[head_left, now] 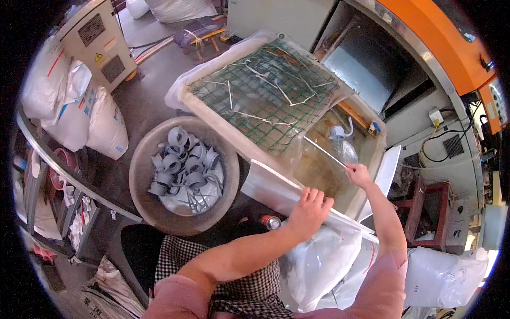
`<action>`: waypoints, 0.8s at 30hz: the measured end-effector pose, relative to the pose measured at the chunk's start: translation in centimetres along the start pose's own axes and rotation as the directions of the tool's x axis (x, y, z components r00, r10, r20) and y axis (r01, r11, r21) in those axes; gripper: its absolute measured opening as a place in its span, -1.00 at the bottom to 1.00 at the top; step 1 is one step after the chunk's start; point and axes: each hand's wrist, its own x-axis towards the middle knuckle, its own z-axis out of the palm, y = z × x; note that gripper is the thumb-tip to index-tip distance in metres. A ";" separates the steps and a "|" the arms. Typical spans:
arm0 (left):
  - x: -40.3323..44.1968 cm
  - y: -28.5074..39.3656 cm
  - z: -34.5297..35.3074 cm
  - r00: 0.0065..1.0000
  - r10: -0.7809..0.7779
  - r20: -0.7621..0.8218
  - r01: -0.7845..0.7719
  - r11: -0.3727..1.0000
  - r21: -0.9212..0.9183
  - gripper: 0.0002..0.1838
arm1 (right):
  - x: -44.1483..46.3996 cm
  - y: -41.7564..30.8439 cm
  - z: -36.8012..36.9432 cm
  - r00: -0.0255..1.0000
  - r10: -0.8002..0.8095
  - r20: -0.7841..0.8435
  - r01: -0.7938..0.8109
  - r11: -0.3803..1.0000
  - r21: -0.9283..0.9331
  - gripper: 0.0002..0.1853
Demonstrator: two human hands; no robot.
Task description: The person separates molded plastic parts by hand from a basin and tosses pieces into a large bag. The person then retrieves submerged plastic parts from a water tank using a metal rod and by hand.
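My right hand (359,175) is closed round the near end of a thin pale rod (328,152), which slants over the murky water of a large tub (378,154). Beyond the rod, a grey-blue plastic fitting (337,133) lies in the water, close to a clear, shiny object (348,153) whose kind I cannot make out. My left hand (311,212) is at the tub's near side, over the edge of a white board (273,187). Its fingers are curled together, and whatever they may grip is hidden.
Green netting with white strips (260,87) covers the tub's far part. A round basin (141,175) at left holds several grey plastic fittings (183,165). A can (271,222) stands near my left forearm. White sacks (106,125) and an orange-and-grey machine (451,48) flank the area.
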 end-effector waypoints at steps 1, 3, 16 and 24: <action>0.0 0.0 0.0 1.000 0.007 0.003 -0.007 1.000 0.008 -0.78 | -0.8 -0.4 -0.6 0.996 0.063 0.058 -0.062 0.998 -0.011 -0.72; 0.0 0.1 0.1 1.000 0.017 0.002 -0.017 1.000 -0.007 -0.78 | -1.8 2.3 -1.6 0.997 0.034 0.072 -0.035 0.999 0.005 -0.71; -0.1 0.7 0.1 0.999 -0.017 0.052 0.020 0.998 -0.059 -0.74 | -17.4 -2.5 -20.0 0.915 0.360 -0.182 -0.403 0.786 -0.469 -0.74; -0.4 1.1 0.3 1.000 -0.005 0.011 0.006 1.000 -0.027 -0.78 | -17.9 -2.9 -22.6 0.885 0.299 -0.357 -0.452 0.735 -0.505 -0.73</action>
